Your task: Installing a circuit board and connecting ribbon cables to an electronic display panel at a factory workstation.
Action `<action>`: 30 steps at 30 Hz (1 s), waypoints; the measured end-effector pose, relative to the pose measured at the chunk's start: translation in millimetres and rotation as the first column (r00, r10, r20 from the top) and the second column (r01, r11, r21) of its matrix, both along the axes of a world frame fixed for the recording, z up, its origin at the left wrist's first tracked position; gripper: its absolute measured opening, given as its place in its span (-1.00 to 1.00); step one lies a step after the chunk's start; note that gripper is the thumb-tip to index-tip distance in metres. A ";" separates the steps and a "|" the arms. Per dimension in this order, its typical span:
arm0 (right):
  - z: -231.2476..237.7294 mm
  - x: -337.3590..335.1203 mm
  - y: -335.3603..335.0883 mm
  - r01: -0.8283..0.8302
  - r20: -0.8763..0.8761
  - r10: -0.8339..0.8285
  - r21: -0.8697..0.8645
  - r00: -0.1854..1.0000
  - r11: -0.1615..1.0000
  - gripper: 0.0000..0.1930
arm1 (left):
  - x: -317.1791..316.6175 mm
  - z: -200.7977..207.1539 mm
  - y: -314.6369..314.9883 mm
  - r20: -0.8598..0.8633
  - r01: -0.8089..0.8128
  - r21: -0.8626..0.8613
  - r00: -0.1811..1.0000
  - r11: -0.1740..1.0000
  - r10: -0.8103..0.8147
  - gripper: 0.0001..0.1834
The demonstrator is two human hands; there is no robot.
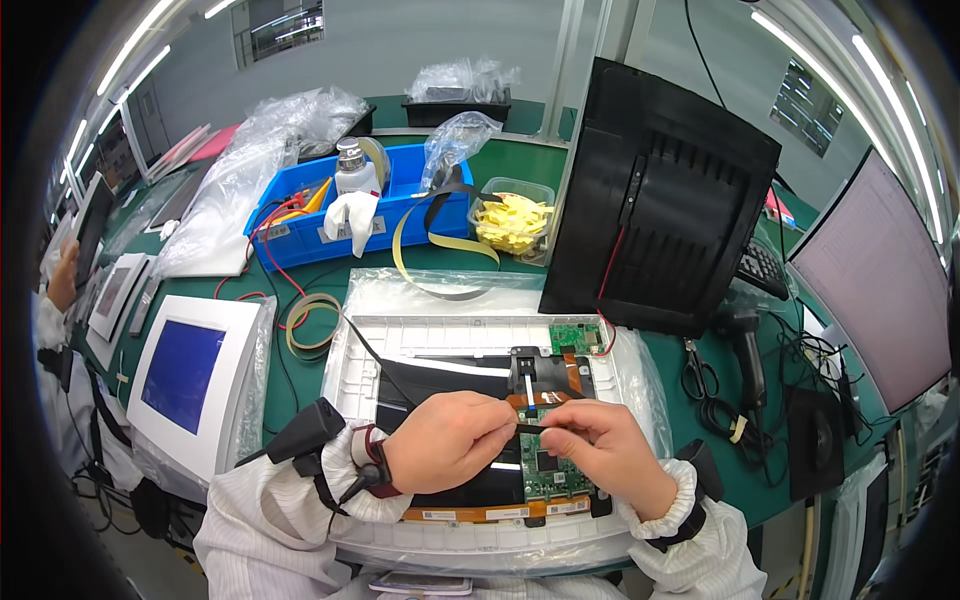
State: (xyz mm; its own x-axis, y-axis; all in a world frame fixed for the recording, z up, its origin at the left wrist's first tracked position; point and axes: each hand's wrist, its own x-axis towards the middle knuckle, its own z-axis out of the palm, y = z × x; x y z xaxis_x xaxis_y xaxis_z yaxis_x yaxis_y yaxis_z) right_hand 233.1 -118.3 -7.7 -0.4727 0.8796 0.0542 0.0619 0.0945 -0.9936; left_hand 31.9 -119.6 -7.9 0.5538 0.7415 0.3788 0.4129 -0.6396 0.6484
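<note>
Between the fingertips of both my hands stretches a short, thin black strip (529, 429). My left hand (448, 442) pinches one end and my right hand (607, 448) the other, both with fingers closed. Below them lies an opened device with a white frame (470, 333), a black panel inside and a green circuit board (560, 480). Orange flat cables (465, 515) run along its near edge and up toward a smaller green board (577, 338) at the far right corner. What lies directly under my fingers is hidden.
Behind the device stand a blue bin (410, 215) and a clear tub of yellow pieces (512, 222). A black casing (660, 190) leans at the right, near scissors (699, 372) and a handheld scanner (745, 355). At the left lies a white-framed blue screen (185, 368) near a tape roll (312, 325).
</note>
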 end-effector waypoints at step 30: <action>1.7 -9.6 -3.9 -0.101 0.331 -0.072 0.476 0.941 0.874 -0.90 | 4.0 -0.7 -3.6 -0.127 0.078 -0.022 0.989 0.997 -0.080 -0.92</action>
